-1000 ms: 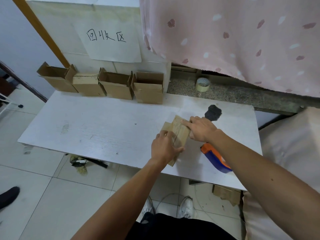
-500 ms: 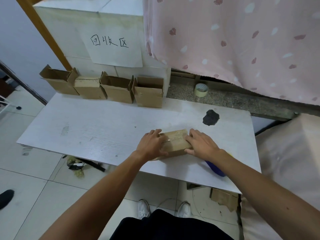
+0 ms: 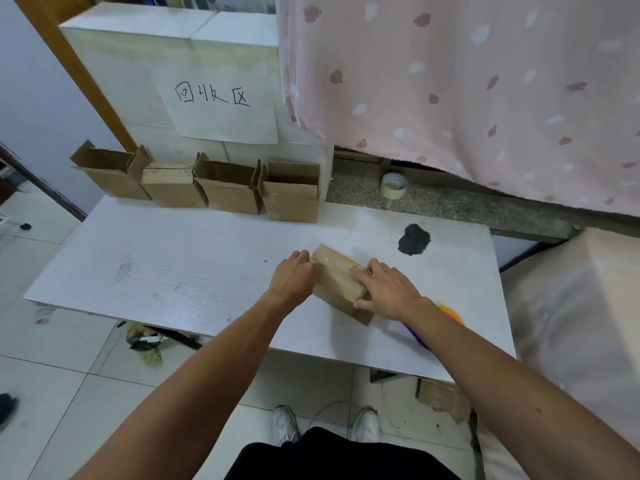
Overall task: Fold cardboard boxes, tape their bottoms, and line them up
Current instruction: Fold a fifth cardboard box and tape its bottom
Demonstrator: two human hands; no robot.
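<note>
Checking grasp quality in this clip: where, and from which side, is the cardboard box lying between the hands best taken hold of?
Take the cardboard box by its two long side walls, coming in from left and right at once. It lies low on the table, slanted, with flat parallel sides exposed; the left hand and right hand flank it.

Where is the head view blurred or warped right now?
Head view: left hand and box are motion-blurred; the tape dispenser by the right hand is smeared. The row of boxes and the sign read sharp. Frame edges look stretched by the wide lens. Light is soft, no glare.
</note>
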